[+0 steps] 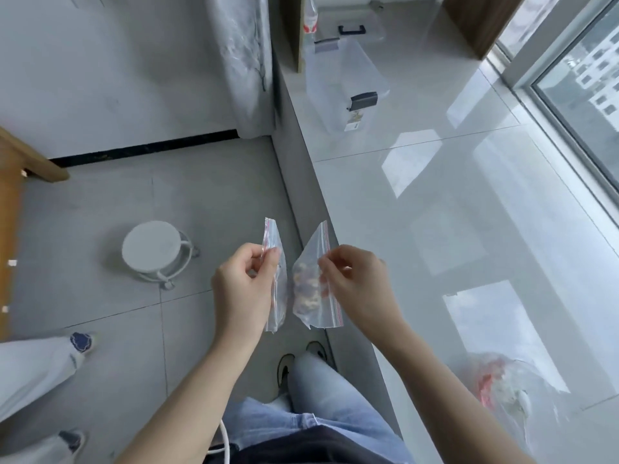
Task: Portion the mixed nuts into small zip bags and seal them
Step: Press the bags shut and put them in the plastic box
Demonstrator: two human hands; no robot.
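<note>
My left hand (243, 286) pinches a small clear zip bag (276, 279) with a red zip line; it hangs edge-on and its contents are hard to make out. My right hand (356, 279) pinches a second small zip bag (313, 289) that holds a clump of mixed nuts in its lower part. Both bags hang in the air over the floor, just left of the white counter edge (335, 209), a short gap apart. A large clear bag (502, 393) with reddish and pale contents lies on the counter at the lower right.
A clear plastic storage box (345, 78) with a dark clip stands on the glossy counter at the back. A white round stool (155, 252) stands on the grey floor to the left. Another person's legs (43, 363) are at the lower left. A window runs along the right.
</note>
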